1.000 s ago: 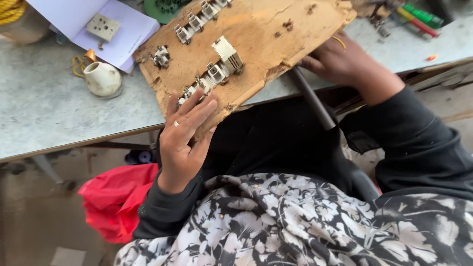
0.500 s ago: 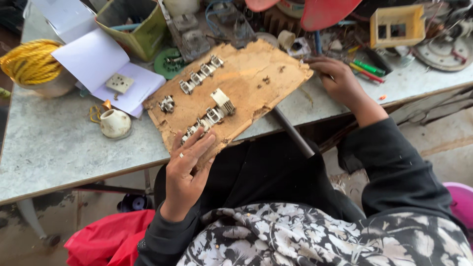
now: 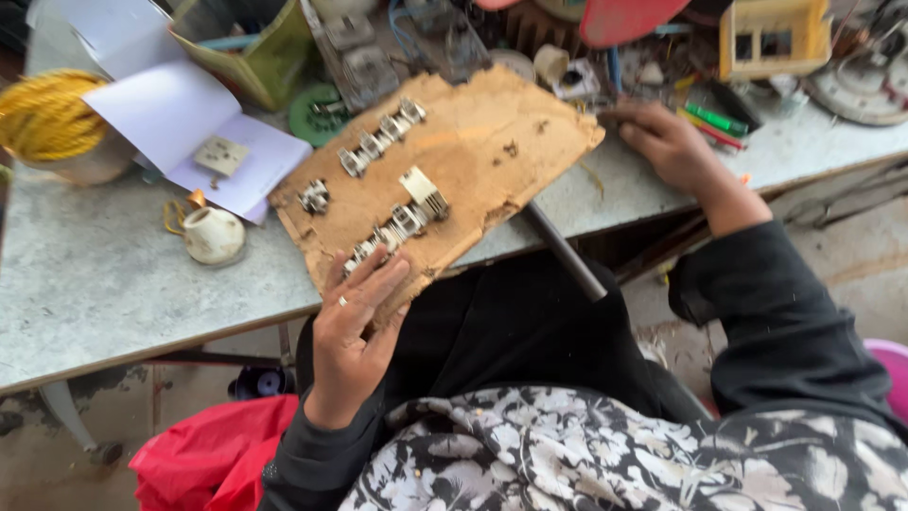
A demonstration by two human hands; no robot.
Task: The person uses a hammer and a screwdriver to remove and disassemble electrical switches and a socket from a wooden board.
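Observation:
A worn brown board (image 3: 473,161) lies tilted over the front edge of the grey table (image 3: 104,284), with several small metal switch parts (image 3: 397,222) fixed on it in two rows. My left hand (image 3: 355,341) grips the board's near corner from below, thumb and fingers pressed against its edge. My right hand (image 3: 672,142) rests on the table just past the board's far right corner, fingers curled near green and red pens (image 3: 714,121); whether it holds something I cannot tell. A dark metal rod (image 3: 567,254) sticks out from under the board toward my lap.
A white ceramic lamp holder (image 3: 213,235) sits left of the board beside white papers (image 3: 189,132) with a small switch plate. A coil of yellow rope (image 3: 43,114), a green box (image 3: 251,47), a yellow box (image 3: 776,38) and cluttered parts crowd the back. Red cloth (image 3: 213,459) lies below.
The view has pulled back and lifted, showing more of the table's rear clutter. My right hand has moved from the board's edge to the tabletop near the pens. My left hand keeps its hold.

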